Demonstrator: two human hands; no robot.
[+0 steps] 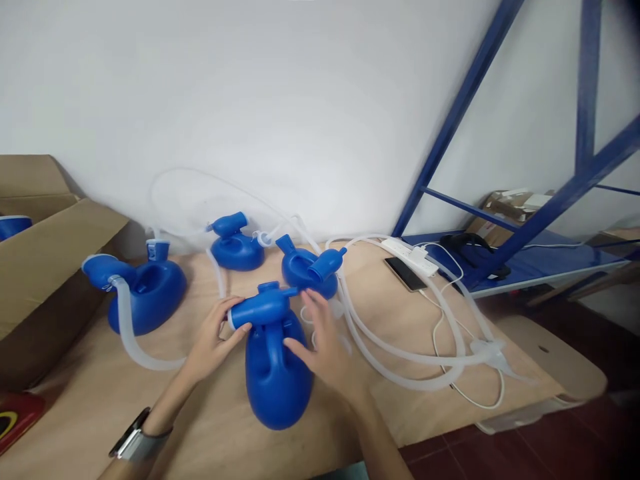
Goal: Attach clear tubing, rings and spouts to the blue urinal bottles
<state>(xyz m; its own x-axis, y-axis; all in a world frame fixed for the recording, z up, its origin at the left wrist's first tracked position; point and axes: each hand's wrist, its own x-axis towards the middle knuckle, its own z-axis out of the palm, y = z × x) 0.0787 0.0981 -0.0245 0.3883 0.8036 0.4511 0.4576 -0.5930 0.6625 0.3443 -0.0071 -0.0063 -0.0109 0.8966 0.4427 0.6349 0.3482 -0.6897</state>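
Note:
A blue plastic bottle (279,390) lies on the wooden table in front of me, its loop handle facing up. Across its far end sits a blue tubular piece (260,309) with a white rim on the left and a narrow nozzle on the right. My left hand (213,340) grips the rimmed end between thumb and fingers. My right hand (323,340) has its fingers spread beside the nozzle, fingertips near its tip and thumb by the bottle's handle. Just beyond stands another blue bottle (300,267) with a similar piece on it.
More blue bottles (160,300) with clear hoses stand left and at the wall. Coiled clear tubing (400,357), a phone (405,274) and a white power strip (410,257) lie right. A cardboard box (55,267) is far left; a blue metal frame (460,107) rises right.

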